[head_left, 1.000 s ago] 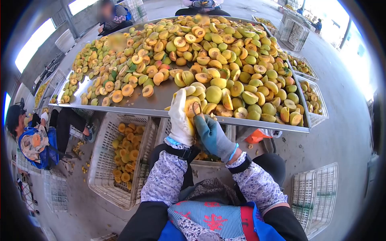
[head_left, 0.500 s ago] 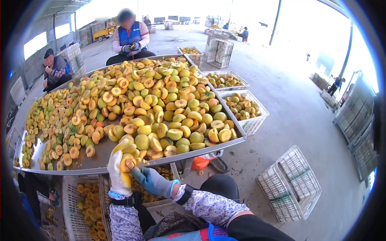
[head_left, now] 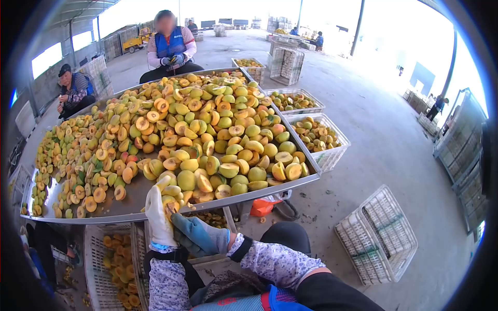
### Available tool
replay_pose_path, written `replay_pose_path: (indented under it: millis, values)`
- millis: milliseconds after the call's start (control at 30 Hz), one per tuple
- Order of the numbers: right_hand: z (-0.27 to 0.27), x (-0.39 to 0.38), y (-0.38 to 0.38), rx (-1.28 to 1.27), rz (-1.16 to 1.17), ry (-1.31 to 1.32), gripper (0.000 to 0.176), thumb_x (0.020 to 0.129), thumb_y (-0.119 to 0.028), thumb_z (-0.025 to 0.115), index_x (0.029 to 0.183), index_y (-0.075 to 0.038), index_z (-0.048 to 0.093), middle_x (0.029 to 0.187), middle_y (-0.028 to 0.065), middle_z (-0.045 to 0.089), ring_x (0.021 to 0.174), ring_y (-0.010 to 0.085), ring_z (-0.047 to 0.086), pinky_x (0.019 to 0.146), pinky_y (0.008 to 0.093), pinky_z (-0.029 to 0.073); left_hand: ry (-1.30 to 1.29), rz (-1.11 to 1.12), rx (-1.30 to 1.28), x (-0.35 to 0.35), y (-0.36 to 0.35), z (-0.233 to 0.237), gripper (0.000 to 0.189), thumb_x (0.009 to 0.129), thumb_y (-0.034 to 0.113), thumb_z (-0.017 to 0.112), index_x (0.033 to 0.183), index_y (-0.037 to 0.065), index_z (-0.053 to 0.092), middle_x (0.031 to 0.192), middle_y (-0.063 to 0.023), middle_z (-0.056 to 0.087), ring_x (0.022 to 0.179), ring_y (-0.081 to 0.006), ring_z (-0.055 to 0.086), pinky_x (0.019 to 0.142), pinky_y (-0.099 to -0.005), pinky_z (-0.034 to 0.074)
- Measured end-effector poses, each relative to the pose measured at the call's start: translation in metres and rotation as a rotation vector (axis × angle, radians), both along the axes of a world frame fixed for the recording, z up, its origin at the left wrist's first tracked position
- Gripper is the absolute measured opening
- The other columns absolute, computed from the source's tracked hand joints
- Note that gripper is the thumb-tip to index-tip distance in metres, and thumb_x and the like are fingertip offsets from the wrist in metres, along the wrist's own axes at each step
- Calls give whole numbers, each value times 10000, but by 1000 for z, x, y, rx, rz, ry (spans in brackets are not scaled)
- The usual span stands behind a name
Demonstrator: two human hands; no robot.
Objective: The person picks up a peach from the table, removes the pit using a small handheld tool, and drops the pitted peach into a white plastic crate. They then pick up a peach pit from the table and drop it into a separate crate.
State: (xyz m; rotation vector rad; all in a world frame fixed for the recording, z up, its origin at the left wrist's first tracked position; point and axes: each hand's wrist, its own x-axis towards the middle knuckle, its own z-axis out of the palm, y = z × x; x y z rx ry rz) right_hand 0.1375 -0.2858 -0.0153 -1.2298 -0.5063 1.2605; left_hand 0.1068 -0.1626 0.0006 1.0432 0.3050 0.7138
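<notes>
Peach half [head_left: 170, 205], orange cut face up, held just in front of the near rim of the bench [head_left: 132, 203]. Grips it in the left hand [head_left: 158, 212] (pale glove, stained yellow at the fingertips), fingers closed round the fruit from the left. Brings the right hand [head_left: 199, 234] against it from below and to the right (grey-blue glove, fingers bent toward the fruit); cannot tell whether that hand clasps anything of its own.

Just behind the hands, a heap of peaches [head_left: 207, 124] over the steel bench, halved and whole, yellow-green skins mixed with orange faces, thickest toward the right end. Under the bench at the left, a white basket [head_left: 96, 243] with orange halves in it. Beneath the right corner, an orange object [head_left: 262, 206] on the floor (too blurred to name).

Beyond the bench's right edge, two fruit crates [head_left: 332, 158], one behind the other, just beside the rim. Nearer and well apart on the concrete, two white crates [head_left: 376, 236] side by side.

At the far end, a seated person in a blue vest [head_left: 171, 46]; at the left side, another person in a cap [head_left: 70, 90].
</notes>
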Motion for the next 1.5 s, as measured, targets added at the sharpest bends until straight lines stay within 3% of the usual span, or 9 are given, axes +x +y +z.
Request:
replay_pose_path:
  millis: [133, 300, 367, 533, 767, 900, 1033, 1300, 1500]
  values:
    - [-59, -1, 31, 106, -175, -278, 639, 1020, -661, 372, 782, -106, 581, 620, 7, 526, 477, 133, 489, 429, 299, 398, 185, -21, 212, 3, 17, -13, 387, 1052, 297, 490, 1176, -28, 660, 875, -101, 688, 717, -171, 661, 639, -304, 582]
    - [7, -1, -12, -18, 45, 44, 585, 1044, -598, 383, 829, -90, 580, 596, 1, 517, 422, 111, 452, 370, 269, 346, 73, -287, -20, -10, 9, 6, 378, 1040, 273, 512, 1142, -48, 684, 833, -99, 695, 681, -173, 668, 649, -311, 590]
    - [11, -6, -6, -116, -32, -144, 559, 1050, -574, 381, 836, -92, 568, 590, 0, 507, 408, 113, 447, 361, 268, 344, 165, -293, 179, -6, 20, -2, 424, 1067, 316, 472, 1154, -52, 665, 874, -111, 708, 690, -201, 683, 606, -291, 559]
    - [7, -9, 0, -59, -94, 6, 512, 1056, -543, 394, 840, -107, 551, 564, -14, 460, 384, 111, 399, 349, 262, 308, -53, -55, -84, -4, -4, 2, 432, 1063, 314, 462, 1156, -39, 693, 898, -117, 723, 753, -200, 707, 665, -346, 635]
    - [-3, 0, 1, -159, -49, -260, 538, 1053, -561, 394, 818, -102, 548, 555, -18, 436, 384, 103, 376, 352, 267, 305, 105, -232, 139, -4, 19, -4, 454, 1048, 318, 478, 1085, -69, 712, 822, -123, 721, 719, -206, 706, 664, -303, 594]
    - [5, 7, -7, -77, 66, 143, 563, 1046, -590, 393, 807, -115, 579, 566, 0, 492, 398, 116, 433, 359, 279, 331, 49, -243, 13, -7, 14, -1, 469, 1053, 325, 476, 1059, -77, 716, 799, -126, 720, 688, -196, 695, 650, -295, 574]
    - [0, -7, -2, -28, -124, -216, 532, 1049, -572, 423, 751, -154, 562, 563, -48, 460, 416, 74, 409, 369, 245, 306, 109, -302, 166, -2, 19, -4, 528, 1071, 386, 466, 1041, -82, 710, 785, -144, 719, 634, -205, 684, 600, -304, 561]
    - [10, 3, -9, 36, 81, 307, 507, 1038, -599, 443, 785, -175, 559, 598, -85, 428, 428, 48, 368, 377, 221, 257, -27, -7, 86, -5, -3, -1, 596, 1091, 447, 383, 1076, -45, 719, 870, -111, 734, 768, -174, 691, 695, -265, 559]
    - [1, -3, 3, 4, 17, -84, 500, 1066, -517, 426, 818, -121, 605, 609, -38, 503, 436, 78, 423, 388, 241, 293, 71, -7, 193, -10, 0, 6, 604, 1096, 446, 376, 1093, -48, 724, 904, -118, 737, 798, -184, 696, 766, -294, 566]
